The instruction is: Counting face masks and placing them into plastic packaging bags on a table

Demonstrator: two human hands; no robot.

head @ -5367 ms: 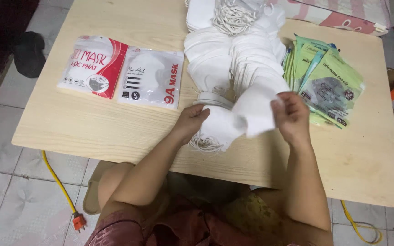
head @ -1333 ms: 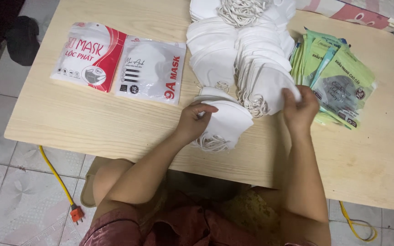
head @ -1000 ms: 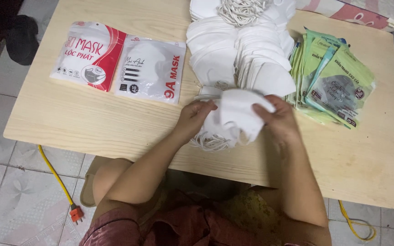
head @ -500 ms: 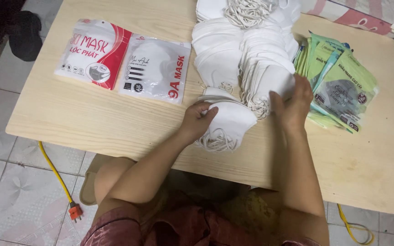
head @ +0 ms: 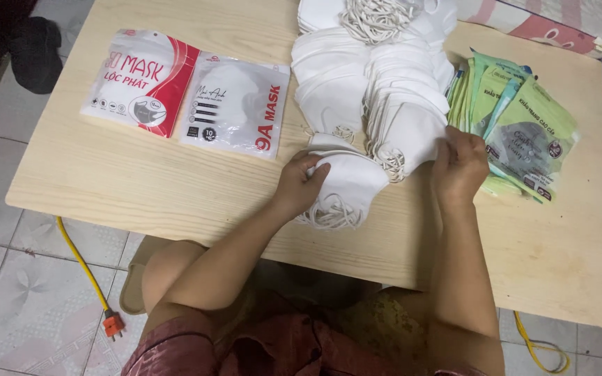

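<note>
Wooden table (head: 141,181): left hand (head: 299,182) on mask stack (head: 346,188) (white)

The tabletop (head: 141,174) is light wood with rounded corners. Lying directly on it:

- Far left: two flat sealed mask packs side by side, a red-and-white pack (head: 141,83) and a grey-white pack (head: 237,106), edges touching.
- Centre: overlapping rows of loose white face masks (head: 357,76), with a small separate mask stack (head: 346,186) at the near end.
- Right: a fanned pile of green mask pouches (head: 524,132), just beside the white rows.
</note>
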